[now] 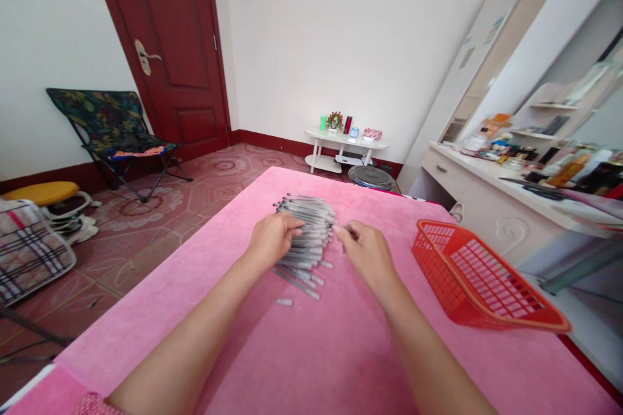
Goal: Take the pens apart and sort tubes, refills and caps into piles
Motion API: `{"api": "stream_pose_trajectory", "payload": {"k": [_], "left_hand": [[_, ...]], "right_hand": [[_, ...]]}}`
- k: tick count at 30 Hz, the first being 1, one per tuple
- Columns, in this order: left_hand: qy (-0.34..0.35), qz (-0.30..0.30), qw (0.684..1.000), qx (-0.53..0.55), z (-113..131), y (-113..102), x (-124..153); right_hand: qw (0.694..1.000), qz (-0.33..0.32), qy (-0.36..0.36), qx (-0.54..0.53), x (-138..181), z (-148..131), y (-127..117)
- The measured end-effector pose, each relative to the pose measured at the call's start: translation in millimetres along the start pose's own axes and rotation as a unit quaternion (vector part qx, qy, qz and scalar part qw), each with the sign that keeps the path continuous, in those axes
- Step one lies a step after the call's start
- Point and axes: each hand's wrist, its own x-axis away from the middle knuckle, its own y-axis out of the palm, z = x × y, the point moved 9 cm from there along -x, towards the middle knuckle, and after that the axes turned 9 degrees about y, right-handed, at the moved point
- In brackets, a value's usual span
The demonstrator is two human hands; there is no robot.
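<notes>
A heap of slim grey-and-black pens [306, 233] with pale, see-through ends lies on the pink cloth [292, 356]. My left hand [275, 238] is over the heap's left side, its thumb and forefinger pinched together above the pens; whatever is between them is too blurred to make out. Just right of the heap is my right hand [365, 248], fingers curled and closed, with something small and dark near the fingertips that I cannot identify. A few pens stick out at the heap's near side. A short pale piece, like a pen cap [283, 302], lies apart, nearer me.
A red plastic basket [467, 314] stands on the table's right side. Farther right is a white dresser [487, 201] covered with bottles. Beyond the table are a round dark-topped stool [372, 176] and a low white stand [316, 142]. A folding chair [97, 120] stands left.
</notes>
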Motion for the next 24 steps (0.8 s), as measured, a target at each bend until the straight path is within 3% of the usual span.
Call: {"api": "stream_pose_trajectory", "payload": {"k": [4, 13, 19, 24], "left_hand": [[0.022, -0.017, 0.999, -0.033, 11, 3, -1], [0.043, -0.042, 0.998, -0.017, 17, 8, -1], [0.039, -0.055, 0.998, -0.01, 15, 12, 0], [0.061, -0.072, 0.994, -0.052, 20, 12, 0]], "right_hand": [[0.995, -0.01, -0.003, -0.095, -11, 17, 4], [0.981, -0.062, -0.037, -0.178, -10, 14, 20], [0.959, -0.159, 0.002, -0.234, -11, 22, 31], [0.964, -0.143, -0.002, -0.225, -12, 20, 26]]}}
